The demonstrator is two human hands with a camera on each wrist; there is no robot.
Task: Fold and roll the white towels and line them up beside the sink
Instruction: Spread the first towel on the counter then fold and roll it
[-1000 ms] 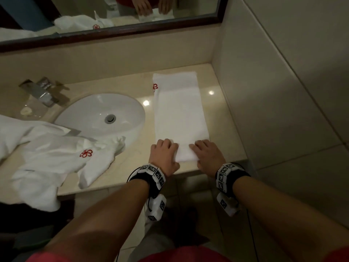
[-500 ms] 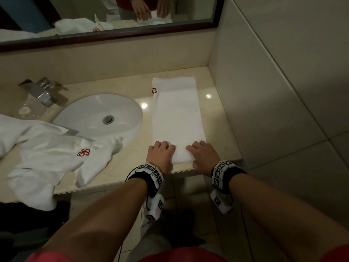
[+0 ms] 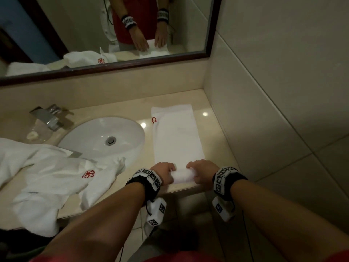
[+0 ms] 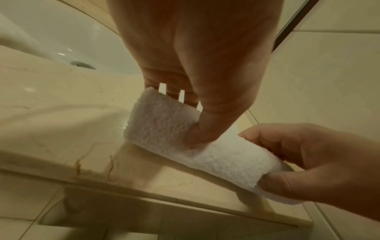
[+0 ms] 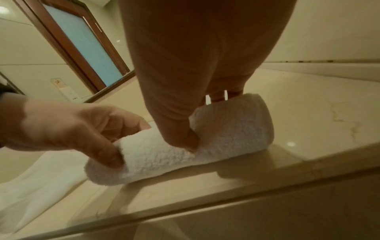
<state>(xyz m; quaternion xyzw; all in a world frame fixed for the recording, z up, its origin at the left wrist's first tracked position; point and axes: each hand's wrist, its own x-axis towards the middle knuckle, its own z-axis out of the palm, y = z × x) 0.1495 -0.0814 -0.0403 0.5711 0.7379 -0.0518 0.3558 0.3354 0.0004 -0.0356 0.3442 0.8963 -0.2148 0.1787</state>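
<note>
A white towel (image 3: 175, 137) folded into a long strip lies on the counter right of the sink (image 3: 105, 137), a red logo at its far left edge. Its near end is curled into a short roll (image 3: 184, 176) (image 4: 185, 139) (image 5: 205, 146) at the counter's front edge. My left hand (image 3: 164, 173) (image 4: 193, 113) grips the roll's left end, thumb pressed into the front and fingers over the top. My right hand (image 3: 202, 173) (image 5: 197, 116) grips the right end the same way. Each wrist view also shows the other hand pinching the roll.
A heap of crumpled white towels (image 3: 47, 178) with a red logo covers the counter left of the sink and hangs over the front edge. A chrome tap (image 3: 47, 118) stands behind the sink. A tiled wall (image 3: 264, 110) closes the right side, with a mirror (image 3: 105, 35) behind.
The towel's near end lay flat under both hands before; now it is curled up into a small roll, and both hands have closed round it.
</note>
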